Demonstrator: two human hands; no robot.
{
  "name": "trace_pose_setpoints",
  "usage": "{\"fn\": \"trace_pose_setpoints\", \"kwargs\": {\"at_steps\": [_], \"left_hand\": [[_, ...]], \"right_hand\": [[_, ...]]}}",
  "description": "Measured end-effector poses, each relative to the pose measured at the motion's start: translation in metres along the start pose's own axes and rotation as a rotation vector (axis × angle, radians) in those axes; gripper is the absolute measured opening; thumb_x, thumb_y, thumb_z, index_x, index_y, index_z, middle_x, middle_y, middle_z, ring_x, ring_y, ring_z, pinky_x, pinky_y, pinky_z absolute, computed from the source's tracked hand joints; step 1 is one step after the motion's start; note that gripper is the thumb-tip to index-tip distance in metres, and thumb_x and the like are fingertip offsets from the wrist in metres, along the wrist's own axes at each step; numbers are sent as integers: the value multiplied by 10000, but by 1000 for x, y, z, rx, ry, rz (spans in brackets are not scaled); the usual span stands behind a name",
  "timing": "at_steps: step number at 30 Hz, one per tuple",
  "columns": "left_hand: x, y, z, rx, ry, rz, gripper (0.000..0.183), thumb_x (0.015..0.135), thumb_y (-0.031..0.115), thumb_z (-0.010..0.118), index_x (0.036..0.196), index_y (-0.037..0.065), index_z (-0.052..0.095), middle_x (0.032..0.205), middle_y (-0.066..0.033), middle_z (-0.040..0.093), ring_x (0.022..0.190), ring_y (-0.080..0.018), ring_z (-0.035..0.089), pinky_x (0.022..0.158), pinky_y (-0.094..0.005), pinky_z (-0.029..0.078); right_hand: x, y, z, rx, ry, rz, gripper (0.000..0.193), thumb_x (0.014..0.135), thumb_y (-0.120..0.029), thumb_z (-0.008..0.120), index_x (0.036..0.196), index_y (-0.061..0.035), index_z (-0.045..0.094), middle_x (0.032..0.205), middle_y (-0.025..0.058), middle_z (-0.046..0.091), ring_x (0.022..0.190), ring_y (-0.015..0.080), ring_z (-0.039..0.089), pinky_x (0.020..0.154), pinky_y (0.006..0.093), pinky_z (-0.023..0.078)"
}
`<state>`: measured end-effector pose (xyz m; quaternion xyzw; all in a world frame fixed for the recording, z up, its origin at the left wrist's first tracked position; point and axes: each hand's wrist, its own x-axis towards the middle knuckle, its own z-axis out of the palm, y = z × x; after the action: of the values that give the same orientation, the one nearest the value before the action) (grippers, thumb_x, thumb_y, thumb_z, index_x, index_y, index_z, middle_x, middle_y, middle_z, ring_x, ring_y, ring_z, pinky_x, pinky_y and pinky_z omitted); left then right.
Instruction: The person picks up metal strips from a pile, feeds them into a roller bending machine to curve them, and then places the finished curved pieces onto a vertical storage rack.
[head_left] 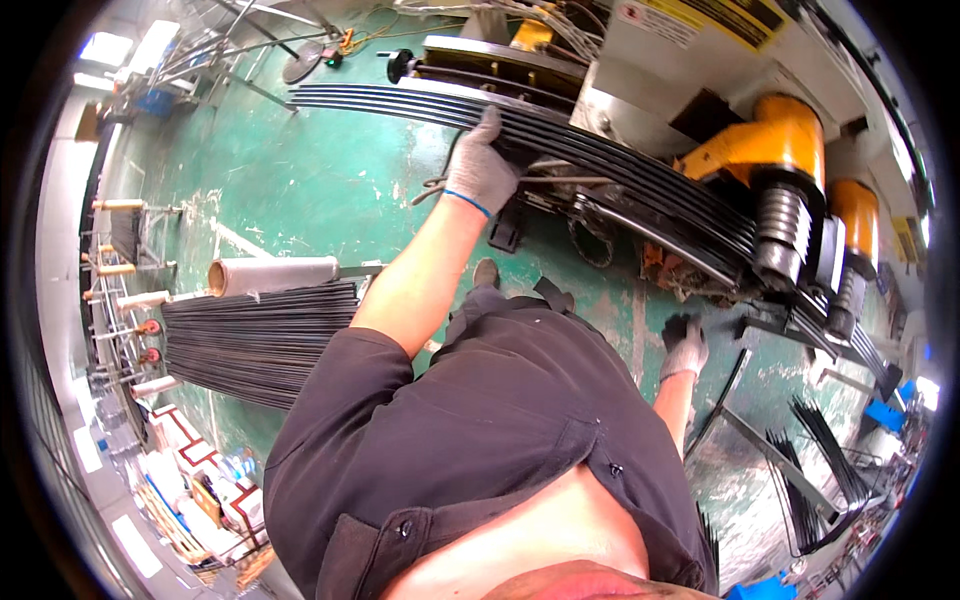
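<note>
Several long thin black metal rods (400, 104) lie side by side, running from the upper left into the machine on the right. My left hand (484, 170), in a pale glove with a blue cuff edge, is closed round them near their middle, thumb on top; its other fingers are mostly hidden. At the right, the rods pass by the ribbed metal rollers (780, 235) under an orange housing (785, 140). My right hand (686, 348), in a pale glove with dark finger ends, hangs low below the machine, apart from the rods. Its fingers look loosely spread, with nothing visible in them.
A stack of black rods (260, 345) lies at the left beside a wrapped roll (275, 275). More black rods (830, 450) rest by a metal frame (780, 460) at the lower right. A second orange housing (855, 215) stands at the far right. The floor (320, 190) is scuffed green.
</note>
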<state>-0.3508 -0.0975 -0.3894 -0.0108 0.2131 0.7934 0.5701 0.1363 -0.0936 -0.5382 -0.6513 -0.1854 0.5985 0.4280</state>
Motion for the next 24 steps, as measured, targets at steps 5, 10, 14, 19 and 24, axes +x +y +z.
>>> {"fn": "trace_pose_setpoints", "kwargs": {"at_steps": [5, 10, 14, 19, 24], "left_hand": [[10, 164, -62, 97, 49, 177, 596, 1111, 461, 393, 1469, -7, 485, 1502, -198, 547, 1380, -385, 522, 1234, -574, 330], [29, 334, -131, 200, 303, 488, 518, 1106, 438, 458, 1404, 16, 498, 1446, -223, 546, 1294, -414, 561, 1149, -624, 416], [33, 399, -154, 380, 463, 503, 757, 1098, 482, 470, 1616, 28, 155, 1509, -235, 438, 1297, -397, 544, 1069, -596, 492], [46, 393, -162, 480, 313, 458, 511, 1114, 397, 473, 1511, 83, 404, 1371, -217, 595, 1179, -396, 637, 1012, -603, 542], [27, 370, -143, 565, 190, 372, 491, 1120, 416, 449, 1465, 68, 476, 1377, -215, 616, 1239, -391, 634, 1031, -608, 540]], "right_hand": [[-15, 70, -32, 40, 277, 81, 258, 1018, -295, 695, 1091, -48, 669, 911, 64, 680, 786, 220, 661, 650, 364, 519], [-52, 147, -70, -55, 450, 189, 281, 1014, -320, 682, 1084, -49, 684, 934, 58, 693, 825, 221, 669, 682, 372, 517], [-74, 195, -92, -169, 485, 273, 301, 1010, -341, 672, 1078, -49, 697, 952, 53, 704, 856, 222, 675, 708, 379, 516], [-73, 215, -107, -312, 415, 275, 328, 1006, -367, 659, 1071, -49, 712, 974, 47, 717, 895, 224, 683, 740, 387, 514], [-79, 178, -22, -386, 395, 230, 330, 1005, -350, 658, 986, -22, 685, 798, 48, 669, 663, 202, 626, 560, 345, 457]]}}
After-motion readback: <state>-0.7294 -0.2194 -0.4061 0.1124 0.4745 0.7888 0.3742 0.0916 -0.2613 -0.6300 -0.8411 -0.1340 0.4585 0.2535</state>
